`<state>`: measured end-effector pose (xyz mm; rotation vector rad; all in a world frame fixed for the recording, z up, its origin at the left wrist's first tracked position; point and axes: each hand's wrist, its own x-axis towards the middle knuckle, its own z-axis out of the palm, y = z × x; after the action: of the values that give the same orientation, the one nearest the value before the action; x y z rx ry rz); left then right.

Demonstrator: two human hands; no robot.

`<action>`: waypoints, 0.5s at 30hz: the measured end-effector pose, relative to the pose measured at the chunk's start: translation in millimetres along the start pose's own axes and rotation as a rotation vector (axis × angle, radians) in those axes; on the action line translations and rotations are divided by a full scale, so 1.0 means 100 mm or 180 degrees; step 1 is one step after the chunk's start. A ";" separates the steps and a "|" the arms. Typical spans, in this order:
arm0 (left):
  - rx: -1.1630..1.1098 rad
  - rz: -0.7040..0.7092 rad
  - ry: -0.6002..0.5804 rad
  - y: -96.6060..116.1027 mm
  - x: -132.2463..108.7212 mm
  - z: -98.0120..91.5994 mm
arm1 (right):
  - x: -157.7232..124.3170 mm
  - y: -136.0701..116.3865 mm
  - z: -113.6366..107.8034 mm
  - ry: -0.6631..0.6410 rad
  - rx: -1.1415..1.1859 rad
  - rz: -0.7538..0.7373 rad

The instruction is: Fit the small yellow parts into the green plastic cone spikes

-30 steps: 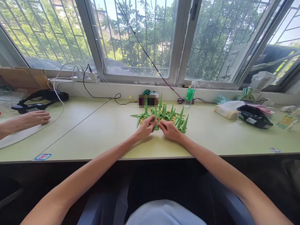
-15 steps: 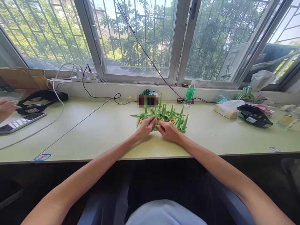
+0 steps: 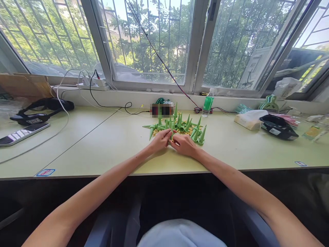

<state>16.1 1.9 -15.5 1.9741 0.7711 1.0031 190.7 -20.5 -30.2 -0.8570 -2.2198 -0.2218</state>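
My left hand (image 3: 161, 139) is closed around a green plastic spike (image 3: 172, 127), a hollow cone that stands partly hidden behind the fingers. Right up against it, my right hand (image 3: 184, 144) is closed, its fingertips pinching a small yellow piece (image 3: 173, 141) at the spike's side. How far the yellow piece sits in the spike cannot be made out. Just beyond both hands lies a pile of similar green spikes (image 3: 195, 132), some upright and some on their sides, among many small yellow pieces (image 3: 155, 131).
Behind the pile is a dark device (image 3: 168, 110), partly blurred out. A water bottle (image 3: 208, 103) stands by the window. To the right are a tissue box (image 3: 248, 121) and a black headset (image 3: 279, 127); to the left, a phone (image 3: 24, 134), another headset (image 3: 31, 117) and a white cable (image 3: 67, 118).
My right fingers have curled in closer against the spike, and the yellow piece's end now shows below them. Another person's hand at the far left has gone out of view.
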 end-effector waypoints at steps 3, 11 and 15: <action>0.0042 0.0017 0.0005 -0.01 0.00 0.00 | 0.00 -0.01 0.00 -0.0019 -0.0117 -0.0040; -0.0063 0.0037 0.0007 -0.02 0.02 0.00 | 0.00 -0.01 0.01 -0.0025 -0.0265 0.0014; -0.0089 0.0047 -0.0004 -0.03 0.02 -0.01 | 0.00 0.00 0.02 -0.0049 -0.0303 0.0098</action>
<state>15.6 5.2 -16.9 1.9590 0.7389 1.0159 189.7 -19.6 -31.6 -0.9465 -2.2234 -0.3094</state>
